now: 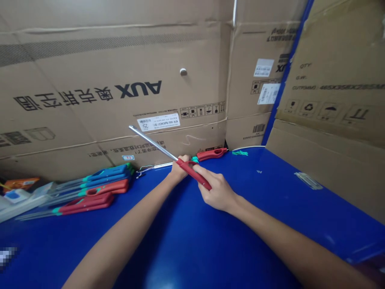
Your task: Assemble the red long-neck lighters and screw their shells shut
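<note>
My right hand (221, 190) is closed round the red handle of a long-necked gas lighter (197, 174). Its silver barrel points up and to the left. Behind it, my left hand (179, 167) is curled over the metal barrel of another red lighter (211, 154), which lies against the cardboard with a green band at its neck. The lighter in my right hand partly hides my left fingers. At the left lies a row of lighters with red handles (87, 203), orange-red ones (110, 187) and blue ones (111, 171), their barrels to the left.
A large upright cardboard sheet (90, 68) stands behind the blue table surface (192, 241). Another carton wall (331, 148) borders the right. Green ties (240, 153) and a clear strip bundle (308, 180) lie near it. An orange packet (22, 183) sits at far left.
</note>
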Demonstrator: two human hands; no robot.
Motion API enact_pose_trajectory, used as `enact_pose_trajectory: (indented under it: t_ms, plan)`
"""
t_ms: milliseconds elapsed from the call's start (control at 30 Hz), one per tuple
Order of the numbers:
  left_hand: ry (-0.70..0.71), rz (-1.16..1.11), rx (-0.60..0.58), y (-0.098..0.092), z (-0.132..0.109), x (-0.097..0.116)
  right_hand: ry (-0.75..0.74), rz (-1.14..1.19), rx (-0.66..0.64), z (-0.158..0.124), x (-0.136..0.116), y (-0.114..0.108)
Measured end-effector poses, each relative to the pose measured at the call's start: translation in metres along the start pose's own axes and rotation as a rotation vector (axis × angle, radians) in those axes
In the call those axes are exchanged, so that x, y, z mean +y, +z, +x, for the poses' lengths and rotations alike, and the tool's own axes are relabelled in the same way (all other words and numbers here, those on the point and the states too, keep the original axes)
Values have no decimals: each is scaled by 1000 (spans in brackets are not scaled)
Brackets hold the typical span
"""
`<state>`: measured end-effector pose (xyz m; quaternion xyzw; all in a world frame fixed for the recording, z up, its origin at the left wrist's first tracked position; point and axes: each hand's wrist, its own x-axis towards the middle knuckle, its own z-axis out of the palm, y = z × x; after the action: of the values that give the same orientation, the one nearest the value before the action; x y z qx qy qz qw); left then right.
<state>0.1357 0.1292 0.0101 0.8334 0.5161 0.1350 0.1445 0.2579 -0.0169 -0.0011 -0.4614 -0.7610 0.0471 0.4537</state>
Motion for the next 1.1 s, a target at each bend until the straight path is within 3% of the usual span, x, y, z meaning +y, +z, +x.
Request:
enact_pose_trajectory:
  t_ms: [200, 367, 567, 800, 1100]
  plan:
    - [44, -409, 60, -7, -29, -22, 42, -24, -64, -1, 4, 5]
    - [-25, -810, 101, -33, -92, -61, 71, -18, -199, -4, -9, 9]
    - [-161, -1259, 266, -68, -159, -103, 78, 26, -358, -9, -29, 10]
    - [-242, -1529, 430, -83, -175, -131, 144, 120, -477, -12, -34, 14]
    - [-202, -1625, 447, -77, -179, -127, 187, 3, -623, -14, -37, 19]
